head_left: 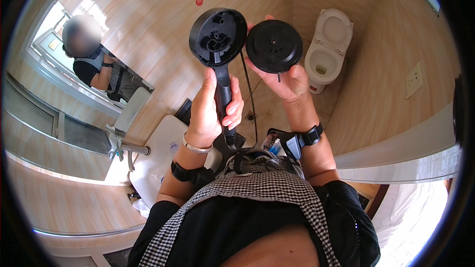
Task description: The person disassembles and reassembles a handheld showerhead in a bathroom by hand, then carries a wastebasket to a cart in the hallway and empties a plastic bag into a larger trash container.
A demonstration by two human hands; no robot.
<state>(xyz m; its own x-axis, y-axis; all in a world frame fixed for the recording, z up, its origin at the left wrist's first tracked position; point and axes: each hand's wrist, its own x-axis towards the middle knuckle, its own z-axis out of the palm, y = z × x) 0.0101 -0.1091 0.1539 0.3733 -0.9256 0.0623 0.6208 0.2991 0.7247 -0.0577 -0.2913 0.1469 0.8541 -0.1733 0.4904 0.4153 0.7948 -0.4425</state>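
My left hand (208, 106) is wrapped around the handle of a black handheld shower head (217, 39), held upright with its round head at the top. The head's face is off, so its hollow inside shows. Beside it, my right hand (282, 81) grips a round black shower head cover (273, 47) from behind and below, thumb at its lower right edge. Several small holes and a short peg show on the cover. Its left edge sits very close to the shower head's rim; whether they touch I cannot tell. A thin dark hose (251, 96) hangs behind them.
On the left are a white washbasin (161, 138), a metal faucet (133, 148) and a mirror (106, 74). A white toilet (324, 66) with its lid up stands ahead to the right. A floor drain (251, 117) lies below my hands; a wall socket (414, 80) is at right.
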